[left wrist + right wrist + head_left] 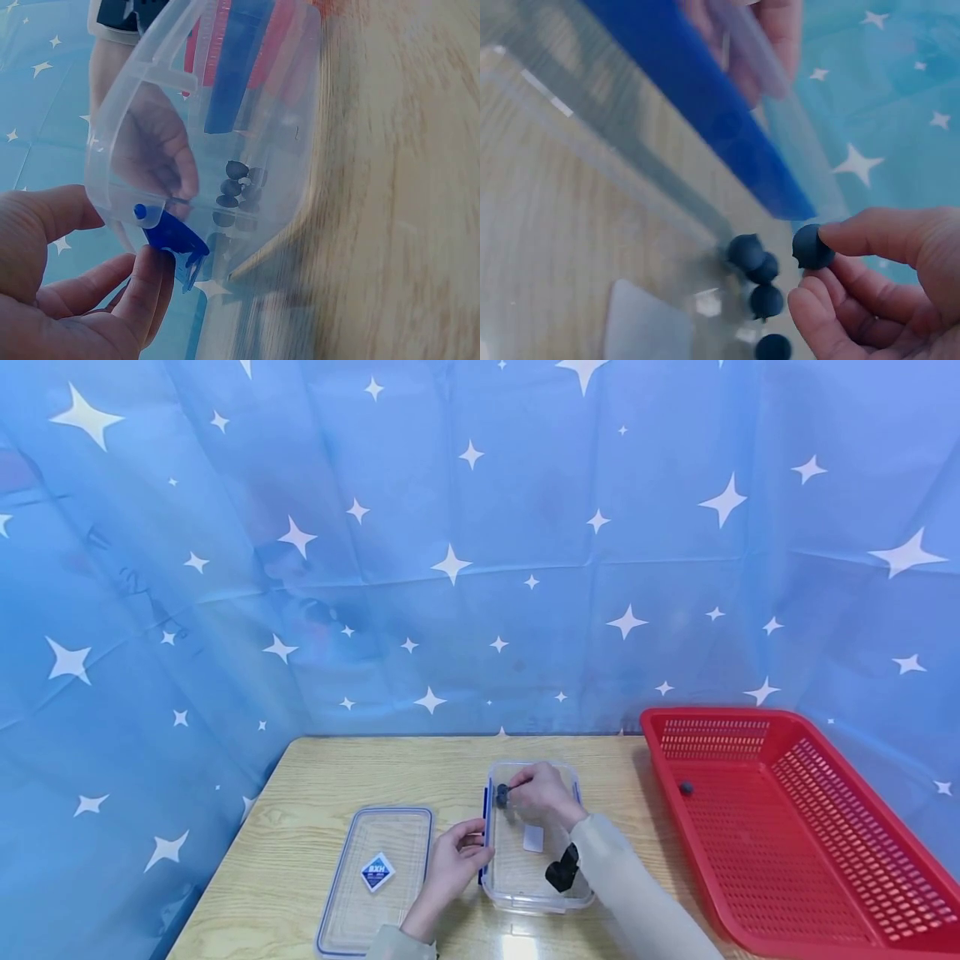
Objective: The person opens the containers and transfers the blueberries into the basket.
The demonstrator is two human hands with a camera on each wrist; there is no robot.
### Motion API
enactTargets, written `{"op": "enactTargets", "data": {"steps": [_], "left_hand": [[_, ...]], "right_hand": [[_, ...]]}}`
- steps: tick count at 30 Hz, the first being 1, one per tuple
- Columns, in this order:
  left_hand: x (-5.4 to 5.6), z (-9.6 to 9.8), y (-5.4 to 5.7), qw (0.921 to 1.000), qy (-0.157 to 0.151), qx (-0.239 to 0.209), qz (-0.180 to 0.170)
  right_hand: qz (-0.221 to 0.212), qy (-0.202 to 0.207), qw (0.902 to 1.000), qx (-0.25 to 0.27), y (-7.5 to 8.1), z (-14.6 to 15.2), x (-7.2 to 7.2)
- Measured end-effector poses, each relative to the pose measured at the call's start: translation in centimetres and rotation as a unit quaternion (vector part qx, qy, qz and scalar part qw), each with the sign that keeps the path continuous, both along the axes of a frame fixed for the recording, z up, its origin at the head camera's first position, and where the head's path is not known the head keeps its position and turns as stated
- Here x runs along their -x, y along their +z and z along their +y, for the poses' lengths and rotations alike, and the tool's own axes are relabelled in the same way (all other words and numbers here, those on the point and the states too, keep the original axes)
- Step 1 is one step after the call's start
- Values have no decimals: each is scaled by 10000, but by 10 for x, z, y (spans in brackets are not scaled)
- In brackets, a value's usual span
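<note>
My right hand [538, 789] reaches into a clear plastic container [517, 897] and pinches a blueberry [812, 246] between thumb and fingers. Several other blueberries [766, 301] lie clustered on the container's bottom at the far left corner, just below the held one. My left hand [453, 860] grips the container's left side. In the left wrist view its thumb [71, 208] is against the wall, while its fingers touch a hanging blue clasp [176, 236]. A white square [533, 838] shows in the container's bottom.
Left of the container, the clear lid [405, 843] with a blue rim and a blue-and-white label [378, 872] lies flat on the wooden table [315, 777]. A red slatted basket [765, 860] stands to the right, with one blueberry [686, 788] in it. Behind hangs a blue star-patterned curtain [525, 677].
</note>
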State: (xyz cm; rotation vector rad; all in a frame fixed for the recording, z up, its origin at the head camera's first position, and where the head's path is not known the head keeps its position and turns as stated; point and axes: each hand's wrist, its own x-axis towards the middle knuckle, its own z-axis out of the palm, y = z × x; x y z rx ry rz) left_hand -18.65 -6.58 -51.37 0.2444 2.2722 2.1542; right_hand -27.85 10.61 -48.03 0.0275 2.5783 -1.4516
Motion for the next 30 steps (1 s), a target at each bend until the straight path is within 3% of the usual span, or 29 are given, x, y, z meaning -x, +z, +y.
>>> {"op": "enactTargets", "data": {"steps": [8, 15, 21, 30], "left_hand": [[-1, 0, 1, 10000, 16, -29, -15], [-1, 1, 2, 10000, 22, 32, 8], [-1, 1, 2, 10000, 32, 11, -24], [0, 0, 2, 10000, 18, 28, -75]], "right_hand": [[-32, -208, 9997, 135, 18, 5, 3], [200, -124, 9986, 467, 34, 19, 3], [259, -75, 9957, 891, 51, 37, 4], [476, -135, 9929, 1083, 76, 75, 5]]}}
